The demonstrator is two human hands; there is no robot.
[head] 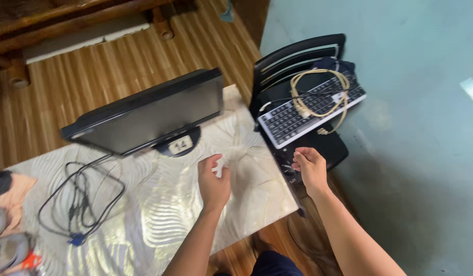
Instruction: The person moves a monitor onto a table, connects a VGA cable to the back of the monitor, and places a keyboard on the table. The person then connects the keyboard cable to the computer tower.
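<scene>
My left hand (214, 182) hovers over the pale patterned table top (159, 204), fingers loosely curled, holding nothing. My right hand (310, 168) is at the table's right edge, over the seat of a black chair (297, 56), fingers half curled and empty. A keyboard (308, 110) lies on the chair, with a coiled beige cable (320, 94) on top of it. A black flat monitor (149, 115) on a round base stands on the table just beyond my left hand.
A loose black cable with a blue plug (80, 204) lies on the table's left part. Clothes and shoes (6, 220) sit at the left edge. Wooden furniture (67, 20) stands at the back on a wood floor; a grey-green floor (415, 153) lies to the right.
</scene>
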